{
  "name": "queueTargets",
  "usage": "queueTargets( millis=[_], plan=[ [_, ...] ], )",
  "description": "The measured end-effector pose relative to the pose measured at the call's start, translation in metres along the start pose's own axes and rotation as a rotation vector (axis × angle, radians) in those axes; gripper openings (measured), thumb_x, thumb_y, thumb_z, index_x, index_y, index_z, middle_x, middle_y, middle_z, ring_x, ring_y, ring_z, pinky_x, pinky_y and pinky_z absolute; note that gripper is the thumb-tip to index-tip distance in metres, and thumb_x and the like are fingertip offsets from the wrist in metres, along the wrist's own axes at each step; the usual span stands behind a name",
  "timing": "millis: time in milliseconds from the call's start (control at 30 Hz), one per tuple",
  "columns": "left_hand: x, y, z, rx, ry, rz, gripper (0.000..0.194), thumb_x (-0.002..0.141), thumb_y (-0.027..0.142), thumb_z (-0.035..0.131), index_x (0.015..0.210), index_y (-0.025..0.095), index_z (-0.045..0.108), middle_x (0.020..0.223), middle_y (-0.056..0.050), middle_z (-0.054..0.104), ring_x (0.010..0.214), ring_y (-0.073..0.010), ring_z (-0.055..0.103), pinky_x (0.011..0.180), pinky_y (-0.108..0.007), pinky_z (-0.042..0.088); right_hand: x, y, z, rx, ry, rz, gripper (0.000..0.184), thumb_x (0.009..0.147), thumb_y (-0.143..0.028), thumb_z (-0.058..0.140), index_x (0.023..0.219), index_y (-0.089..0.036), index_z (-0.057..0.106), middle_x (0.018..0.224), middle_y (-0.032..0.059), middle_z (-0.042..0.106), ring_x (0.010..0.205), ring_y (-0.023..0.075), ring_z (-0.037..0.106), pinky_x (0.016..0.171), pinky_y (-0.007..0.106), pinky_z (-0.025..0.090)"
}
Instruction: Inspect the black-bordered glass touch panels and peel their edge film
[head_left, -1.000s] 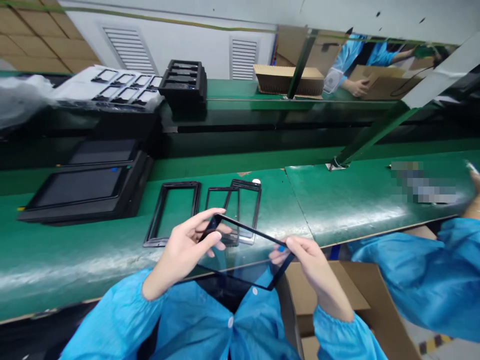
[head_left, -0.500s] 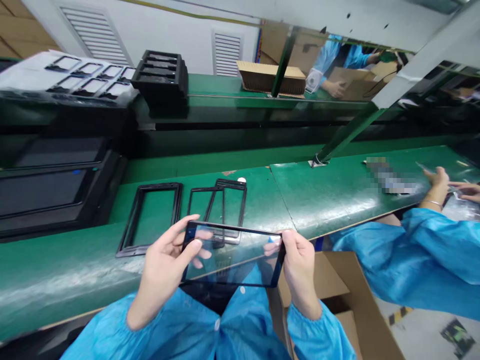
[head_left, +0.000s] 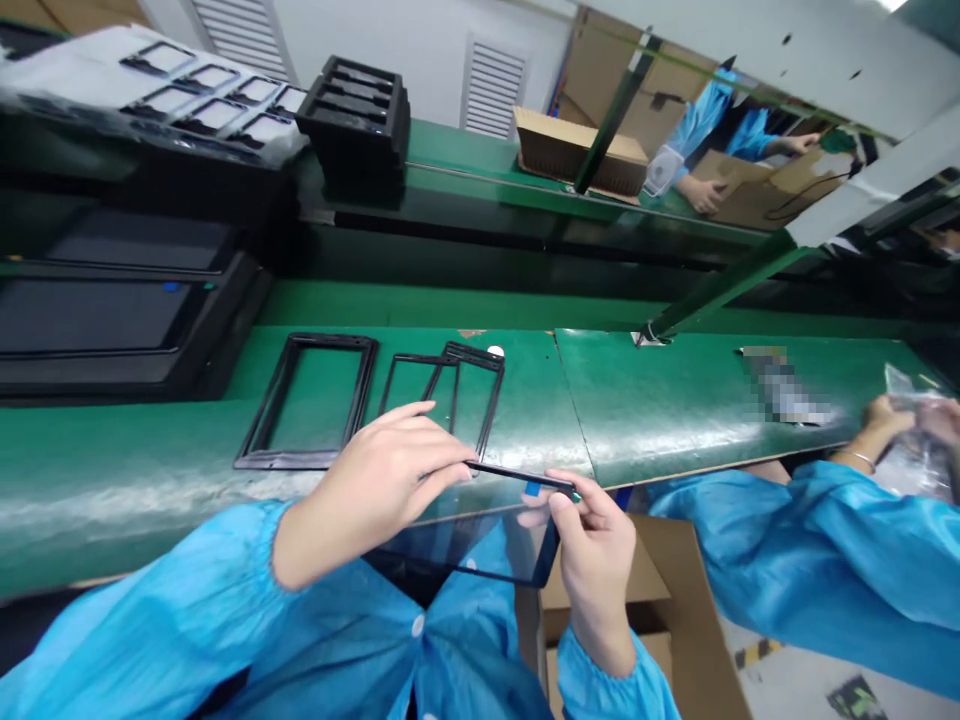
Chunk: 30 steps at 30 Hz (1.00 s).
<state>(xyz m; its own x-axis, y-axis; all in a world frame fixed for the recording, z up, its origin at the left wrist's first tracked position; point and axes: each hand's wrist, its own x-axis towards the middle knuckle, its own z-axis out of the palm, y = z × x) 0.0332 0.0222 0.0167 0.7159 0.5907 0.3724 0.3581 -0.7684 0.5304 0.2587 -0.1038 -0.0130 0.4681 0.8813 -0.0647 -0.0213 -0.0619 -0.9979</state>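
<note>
Above my lap, a clear glass touch panel (head_left: 480, 548) with a black border is tilted, its far edge raised. My right hand (head_left: 596, 540) grips its right end between thumb and fingers, beside a small blue tab (head_left: 533, 489). My left hand (head_left: 390, 465) is closed over the far edge toward the left, covering the panel's upper left part. Just beyond my hands, thin black frames (head_left: 493, 405) overlap on the green bench (head_left: 637, 400). Left of them lies a stack of thicker black frames (head_left: 274, 405).
Screens in black trays (head_left: 187, 350) are stacked at the left. A shelf behind holds a black slotted holder (head_left: 360, 110), framed parts (head_left: 214, 115) and a cardboard tray (head_left: 581, 150). A co-worker's hands (head_left: 885, 425) handle clear plastic at right. An open carton (head_left: 675, 600) stands below.
My left hand has moved from the panel's left end to its far edge. The panel has tilted and dropped slightly. The view has shifted, and the co-worker's hands have come together on the plastic.
</note>
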Motion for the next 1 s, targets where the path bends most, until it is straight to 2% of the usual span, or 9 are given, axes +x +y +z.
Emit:
queueTargets(
  millis=[167, 300, 367, 433, 500, 567, 733, 867, 1000],
  plan=[
    [-0.002, 0.007, -0.001, 0.034, 0.035, 0.039, 0.025, 0.108, 0.026, 0.059, 0.106, 0.019, 0.082, 0.103, -0.005, 0.086, 0.091, -0.0241, 0.081, 0.094, -0.038, 0.058, 0.000, -0.001, 0.001, 0.000, 0.003, 0.038, 0.030, 0.093, -0.046, 0.081, 0.106, -0.019, 0.082, 0.071, 0.0078, 0.084, 0.060, 0.0270, 0.083, 0.060, 0.032, 0.069],
    [-0.003, 0.015, 0.008, -0.145, -0.168, -0.091, 0.033, 0.110, 0.028, 0.054, 0.133, 0.026, 0.077, 0.117, -0.003, 0.085, 0.102, -0.0268, 0.081, 0.084, -0.034, 0.060, 0.005, -0.003, 0.012, 0.021, -0.202, 0.040, 0.035, 0.092, -0.048, 0.082, 0.116, -0.023, 0.084, 0.075, 0.0044, 0.085, 0.067, 0.0263, 0.084, 0.071, 0.035, 0.070],
    [-0.003, 0.015, 0.015, -0.351, -0.217, -0.238, 0.036, 0.109, 0.030, 0.054, 0.139, 0.030, 0.075, 0.115, -0.002, 0.085, 0.092, -0.0244, 0.082, 0.081, -0.032, 0.062, 0.010, 0.000, 0.016, 0.084, -0.309, 0.091, 0.046, 0.093, -0.052, 0.080, 0.129, -0.024, 0.081, 0.081, 0.0040, 0.086, 0.075, 0.0270, 0.085, 0.079, 0.038, 0.070],
    [-0.007, 0.014, 0.021, -0.594, -0.173, -0.457, 0.038, 0.109, 0.036, 0.054, 0.141, 0.028, 0.074, 0.112, -0.005, 0.086, 0.084, -0.0227, 0.083, 0.076, -0.031, 0.064, 0.016, 0.005, 0.017, 0.166, -0.299, 0.160, 0.050, 0.095, -0.059, 0.075, 0.132, -0.024, 0.080, 0.090, 0.0069, 0.087, 0.078, 0.0275, 0.085, 0.079, 0.039, 0.070],
    [-0.012, 0.013, 0.025, -0.807, -0.091, -0.668, 0.046, 0.107, 0.042, 0.058, 0.146, 0.021, 0.070, 0.113, -0.010, 0.085, 0.086, -0.0245, 0.083, 0.072, -0.031, 0.066, 0.021, 0.012, 0.015, 0.200, -0.228, 0.195, 0.050, 0.096, -0.063, 0.072, 0.120, -0.021, 0.085, 0.091, 0.0103, 0.087, 0.076, 0.0276, 0.085, 0.073, 0.037, 0.069],
    [-0.018, 0.015, 0.027, -0.941, -0.017, -0.790, 0.054, 0.103, 0.046, 0.063, 0.148, 0.016, 0.067, 0.116, -0.015, 0.084, 0.089, -0.0273, 0.084, 0.070, -0.032, 0.068, 0.023, 0.018, 0.012, 0.177, -0.176, 0.191, 0.049, 0.094, -0.066, 0.074, 0.106, -0.020, 0.087, 0.082, 0.0106, 0.086, 0.069, 0.0279, 0.083, 0.068, 0.036, 0.068],
    [-0.027, 0.022, 0.030, -1.057, 0.062, -0.859, 0.058, 0.098, 0.051, 0.073, 0.140, 0.011, 0.069, 0.115, -0.020, 0.083, 0.085, -0.0284, 0.084, 0.066, -0.032, 0.069, 0.021, 0.016, 0.015, 0.142, -0.126, 0.130, 0.053, 0.096, -0.067, 0.069, 0.080, -0.019, 0.085, 0.068, 0.0094, 0.082, 0.064, 0.0285, 0.082, 0.071, 0.037, 0.067],
    [-0.029, 0.023, 0.032, -1.077, 0.071, -0.870, 0.062, 0.099, 0.051, 0.073, 0.147, 0.014, 0.066, 0.118, -0.019, 0.082, 0.087, -0.0283, 0.084, 0.068, -0.032, 0.070, 0.020, 0.009, 0.018, 0.188, -0.140, 0.086, 0.048, 0.097, -0.063, 0.071, 0.089, -0.018, 0.083, 0.072, 0.0099, 0.084, 0.053, 0.0240, 0.078, 0.057, 0.032, 0.064],
    [-0.033, 0.022, 0.032, -1.071, 0.055, -0.878, 0.066, 0.101, 0.052, 0.070, 0.155, 0.017, 0.060, 0.123, -0.018, 0.082, 0.089, -0.0290, 0.084, 0.072, -0.035, 0.071, 0.020, 0.005, 0.015, 0.196, -0.161, 0.058, 0.044, 0.098, -0.059, 0.072, 0.087, -0.017, 0.081, 0.072, 0.0100, 0.084, 0.052, 0.0232, 0.078, 0.053, 0.030, 0.064]
  ],
)
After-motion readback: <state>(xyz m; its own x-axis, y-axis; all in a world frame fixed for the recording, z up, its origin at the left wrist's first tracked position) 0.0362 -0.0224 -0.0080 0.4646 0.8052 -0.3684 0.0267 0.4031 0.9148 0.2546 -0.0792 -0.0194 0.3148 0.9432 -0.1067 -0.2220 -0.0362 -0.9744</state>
